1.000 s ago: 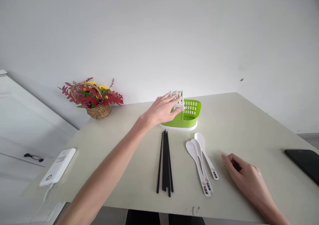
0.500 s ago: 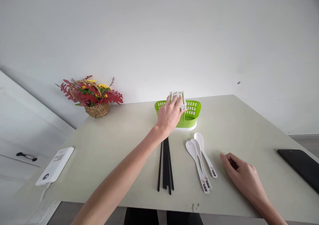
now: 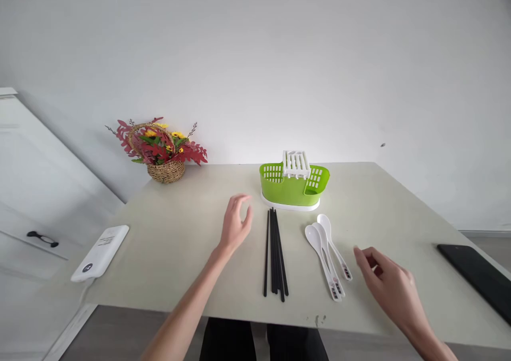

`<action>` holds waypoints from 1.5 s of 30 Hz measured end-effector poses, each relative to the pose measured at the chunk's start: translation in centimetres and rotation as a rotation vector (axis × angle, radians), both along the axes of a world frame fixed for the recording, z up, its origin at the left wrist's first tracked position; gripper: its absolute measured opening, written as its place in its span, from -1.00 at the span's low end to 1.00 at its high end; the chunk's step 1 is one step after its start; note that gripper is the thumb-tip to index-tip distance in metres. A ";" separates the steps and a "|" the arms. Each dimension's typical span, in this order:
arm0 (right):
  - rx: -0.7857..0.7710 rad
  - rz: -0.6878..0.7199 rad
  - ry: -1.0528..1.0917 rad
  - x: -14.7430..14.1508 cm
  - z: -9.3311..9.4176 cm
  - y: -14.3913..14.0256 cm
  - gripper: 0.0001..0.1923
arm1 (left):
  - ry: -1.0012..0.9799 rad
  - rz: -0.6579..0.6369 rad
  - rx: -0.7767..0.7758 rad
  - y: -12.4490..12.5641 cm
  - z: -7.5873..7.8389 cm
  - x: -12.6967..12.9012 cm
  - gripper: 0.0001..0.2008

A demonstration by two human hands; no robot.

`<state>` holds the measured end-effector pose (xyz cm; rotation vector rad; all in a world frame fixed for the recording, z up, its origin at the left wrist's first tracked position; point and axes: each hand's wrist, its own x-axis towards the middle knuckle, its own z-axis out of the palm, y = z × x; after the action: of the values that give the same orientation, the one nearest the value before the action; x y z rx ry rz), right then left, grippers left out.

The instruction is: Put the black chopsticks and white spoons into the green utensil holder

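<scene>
Left hand (image 3: pixel 236 223) wide, fingers curved | right hand (image 3: pixel 390 285) narrow, loosely curled | between: slim black chopsticks (image 3: pixel 275 257), glossy white spoons (image 3: pixel 322 236) | far: perforated green caddy (image 3: pixel 293 191)

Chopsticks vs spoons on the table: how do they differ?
- Color: chopsticks black; spoons white.
- Shape: chopsticks thin and straight; spoons have rounded bowls on long handles.
- Markings: spoons have printed marks near the handle ends; none visible on the chopsticks.

Shared: both sets lie on the table, neither held.
</scene>
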<state>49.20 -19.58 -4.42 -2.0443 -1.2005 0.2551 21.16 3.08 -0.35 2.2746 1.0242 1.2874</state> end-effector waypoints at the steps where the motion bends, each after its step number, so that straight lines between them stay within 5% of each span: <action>1: 0.039 0.022 -0.044 -1.2 0.6 -0.1 -0.51 | -0.020 0.009 -0.134 -0.7 -0.9 -1.5 -0.75; 4: 0.112 0.149 -0.153 -5.3 1.9 0.4 -0.54 | -0.104 -0.086 -0.562 -3.5 -2.4 -4.9 -0.73; 8: 0.021 0.319 -0.165 -9.9 1.9 2.3 -0.60 | -0.122 -0.143 -0.739 -7.7 -2.2 -7.2 -0.72; 17: -0.322 0.316 -0.133 -12.9 0.1 5.9 -0.76 | 0.005 -0.148 -0.653 -10.7 -1.9 -7.8 -0.72; 45: -0.580 0.306 -0.165 -13.3 1.8 9.3 -0.79 | -0.004 -0.181 -0.610 -10.8 -2.3 -8.1 -0.77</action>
<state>35.93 -10.31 -2.66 -2.3921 -1.6926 0.6561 13.04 -7.67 -2.61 1.8391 1.0094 0.7663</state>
